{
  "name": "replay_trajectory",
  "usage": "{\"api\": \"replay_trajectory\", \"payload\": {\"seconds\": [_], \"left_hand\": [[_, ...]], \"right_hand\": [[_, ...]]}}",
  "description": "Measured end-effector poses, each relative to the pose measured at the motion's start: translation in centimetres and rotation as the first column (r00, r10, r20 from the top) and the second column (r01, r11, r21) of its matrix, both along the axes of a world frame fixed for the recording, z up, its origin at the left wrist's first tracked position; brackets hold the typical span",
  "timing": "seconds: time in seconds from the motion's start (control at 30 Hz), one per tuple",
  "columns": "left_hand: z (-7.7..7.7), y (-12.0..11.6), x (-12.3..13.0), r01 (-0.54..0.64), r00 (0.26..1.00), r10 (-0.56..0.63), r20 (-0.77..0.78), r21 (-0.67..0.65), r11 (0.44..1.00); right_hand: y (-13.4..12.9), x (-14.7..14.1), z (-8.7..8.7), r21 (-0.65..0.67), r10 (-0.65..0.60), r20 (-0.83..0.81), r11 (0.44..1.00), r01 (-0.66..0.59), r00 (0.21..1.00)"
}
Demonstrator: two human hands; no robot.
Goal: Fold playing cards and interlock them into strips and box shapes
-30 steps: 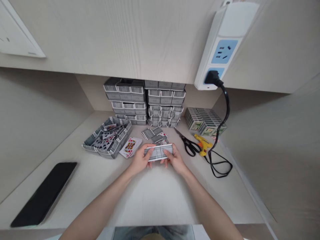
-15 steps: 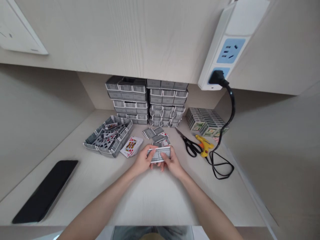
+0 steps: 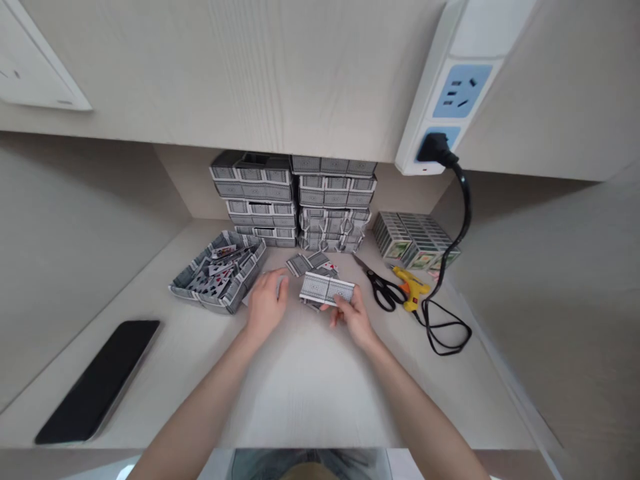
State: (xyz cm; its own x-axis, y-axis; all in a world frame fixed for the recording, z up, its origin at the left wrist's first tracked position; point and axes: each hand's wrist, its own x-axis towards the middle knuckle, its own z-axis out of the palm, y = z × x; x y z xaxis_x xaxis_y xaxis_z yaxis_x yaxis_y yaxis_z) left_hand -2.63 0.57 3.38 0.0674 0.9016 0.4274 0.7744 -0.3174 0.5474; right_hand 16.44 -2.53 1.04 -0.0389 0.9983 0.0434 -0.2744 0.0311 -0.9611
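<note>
Grey-and-white patterned card strip (image 3: 316,287) is over loose grey-backed playing cards (image 3: 299,265); your right hand's (image 3: 358,321) grip pinches its right end, thumb on top. Left hand (image 3: 265,305), beside grey card-built tray (image 3: 213,305): grip unclear. Pinch lightly, don't bend it.

Soft, cool, fairly even light seems to reach the tabletop (image 3: 310,380) from the near side, its source out of view. The near middle looks palest; under the board (image 3: 250,87) the far recess dims, and shadow darkens the top of the right wall (image 3: 540,287). A small white glare shows past the near left edge. The wide lens stretches the black slab (image 3: 97,383) and power strip (image 3: 463,93) outward. Fine print on the cards (image 3: 317,287) blurs.
</note>
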Motion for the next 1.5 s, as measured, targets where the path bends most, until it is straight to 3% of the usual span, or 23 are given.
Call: {"api": "replay_trajectory", "payload": {"seconds": [0.13,0.27,0.47,0.6,0.7,1.07,1.3,1.4,1.5], "left_hand": [[-1.3,0.5,-0.9,-0.169,0.924,0.155,-0.349,-0.008,0.986],[-2.2,0.5,-0.6,-0.133,0.860,0.087,-0.503,-0.057,0.989],[-0.9,0.1,-0.3,-0.088,0.841,0.038,-0.540,-0.068,0.994],[0.0,-0.3,0.0,-0.171,0.821,0.079,-0.565,-0.111,0.979],[0.2,-0.4,0.2,-0.228,0.815,0.108,-0.569,-0.145,0.963],[0.3,-0.5,0.5,-0.223,0.787,0.070,-0.613,-0.176,0.959],[-0.4,-0.6,0.1,-0.226,0.834,0.122,-0.539,-0.131,0.965],[-0.5,-0.6,0.2,-0.132,0.922,0.121,-0.368,-0.003,0.991],[-0.3,-0.9,0.8,0.015,0.991,0.008,-0.131,0.179,0.984]], "right_hand": [[0.3,0.4,-0.1,-0.023,-0.049,-0.048,0.999,0.048,0.998],[0.4,0.5,-0.2,-0.049,-0.058,-0.035,0.997,0.056,0.998],[0.3,0.4,0.1,-0.072,-0.053,-0.044,0.996,0.049,0.998],[0.3,0.3,0.1,-0.084,-0.039,-0.044,0.996,0.036,0.998],[0.4,0.4,0.0,-0.086,-0.022,-0.047,0.996,0.018,0.999],[0.8,0.7,-0.7,-0.109,-0.083,-0.149,0.992,0.068,0.985],[1.0,0.9,-0.6,-0.159,-0.061,-0.295,0.987,0.014,0.954],[1.0,1.0,-0.6,-0.197,-0.038,-0.378,0.979,-0.040,0.925],[0.9,1.0,-0.3,-0.201,0.016,-0.448,0.973,-0.118,0.894]]}}
